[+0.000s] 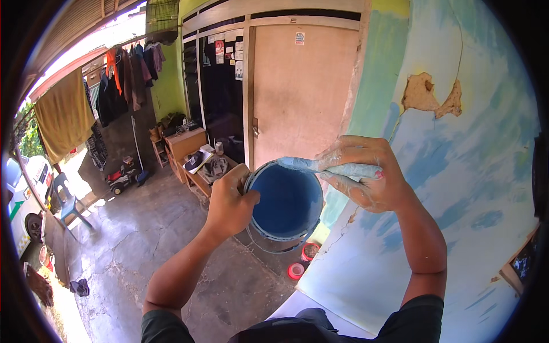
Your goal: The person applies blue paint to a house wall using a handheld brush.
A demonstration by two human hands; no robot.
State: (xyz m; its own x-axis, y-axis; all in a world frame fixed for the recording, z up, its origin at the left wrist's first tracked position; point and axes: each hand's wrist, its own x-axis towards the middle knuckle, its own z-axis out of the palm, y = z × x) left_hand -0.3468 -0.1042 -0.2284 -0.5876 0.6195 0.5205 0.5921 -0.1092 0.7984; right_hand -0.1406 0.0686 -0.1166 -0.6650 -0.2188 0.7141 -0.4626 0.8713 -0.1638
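My left hand (231, 201) grips the rim of a paint bucket (286, 200), its thumb hooked over the inside edge. The bucket is blue inside, and its wire handle hangs below it. Spattered with pale paint, my right hand (373, 176) holds a paintbrush (343, 168) by its paint-coated handle. The bristles lie at the bucket's upper rim, over the opening. To my right stands a wall (429, 180) with patchy white, blue and green paint. A piece of its plaster is broken away, leaving a brown patch (422, 95), and cracks run from it.
A pale wooden door (304, 85) is straight ahead. Beside it stand a low wooden table (198, 180) with a cap and cloth, and a wooden cabinet (186, 141). Red containers (296, 271) sit on the concrete floor at the wall's foot. A plastic chair (69, 199) and a toy vehicle (121, 176) are left.
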